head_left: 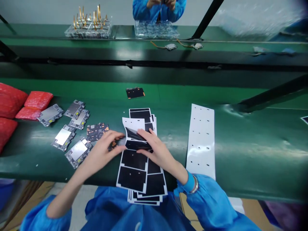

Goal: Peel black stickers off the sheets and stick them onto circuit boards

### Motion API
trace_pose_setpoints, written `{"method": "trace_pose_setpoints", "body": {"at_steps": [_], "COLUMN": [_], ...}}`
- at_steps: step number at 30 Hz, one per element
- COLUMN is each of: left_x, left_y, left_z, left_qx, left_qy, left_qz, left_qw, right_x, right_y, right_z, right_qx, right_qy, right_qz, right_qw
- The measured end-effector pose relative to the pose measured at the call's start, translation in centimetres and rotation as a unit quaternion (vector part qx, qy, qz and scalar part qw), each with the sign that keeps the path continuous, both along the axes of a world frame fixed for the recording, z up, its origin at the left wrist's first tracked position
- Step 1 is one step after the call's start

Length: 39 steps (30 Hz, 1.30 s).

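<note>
A stack of white sheets with black rectangular stickers (133, 179) lies in front of me. Near its upper part the top sheet is bent, and a glossy black sticker (136, 145) is partly lifted from it. My right hand (155, 147) pinches the right side of this sticker, thumb below and fingers above. At the sheet's left edge my left hand (108, 146) is closed around a small dark circuit board (112, 146), mostly hidden by the fingers. Its fingertips reach the sticker's left edge; whether they grip it too is unclear.
Several circuit boards with silver shields (64, 137) and a dark board (97, 131) lie left, beside red bubble-wrap packages (36, 103). A black-covered board (135, 92) lies behind the stack. A white perforated sheet (201, 138) lies right. Across the shelf, another person's hands (161, 3) are visible.
</note>
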State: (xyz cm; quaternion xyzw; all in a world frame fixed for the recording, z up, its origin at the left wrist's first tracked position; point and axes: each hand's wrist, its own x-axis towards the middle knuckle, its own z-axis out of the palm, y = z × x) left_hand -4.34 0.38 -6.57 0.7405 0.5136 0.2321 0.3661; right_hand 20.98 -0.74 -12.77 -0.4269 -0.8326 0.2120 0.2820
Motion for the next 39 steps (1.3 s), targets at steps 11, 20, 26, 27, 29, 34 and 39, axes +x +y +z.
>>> {"method": "trace_pose_setpoints", "body": {"at_steps": [11,20,26,27,29,34,39], "left_x": [6.0,7.2,6.5,6.5,6.8,6.4,4.8], "left_y": [-4.3,-4.9,-4.4,-4.3,-4.3,-5.0,-6.0], "left_z": [-1.2,-0.6,-4.7,-5.3,-5.9,-4.5,-2.9], "left_qx": [0.018,0.127,0.129,0.156,0.197,0.17,0.112], "left_qy": [-0.193,-0.165,-0.06,0.003,0.095,0.018,-0.022], "left_qz": [0.099,0.042,0.143,0.149,0.141,0.064,0.019], "left_qw": [0.976,0.977,0.979,0.976,0.966,0.983,0.993], "right_x": [0.1,0.5,3.2,3.1,2.2,-0.1,0.8], "right_y": [-1.2,-1.6,-1.6,-1.7,-2.1,-2.6,-1.8], "right_z": [7.4,7.7,6.7,6.5,6.2,5.6,4.1], "right_qx": [0.211,0.205,0.01,-0.004,-0.023,-0.097,-0.226], "right_qy": [0.001,0.014,0.299,0.329,0.344,0.332,0.392], "right_qz": [0.008,-0.009,-0.265,-0.293,-0.261,-0.074,-0.147], "right_qw": [0.978,0.979,0.917,0.898,0.902,0.935,0.88]}}
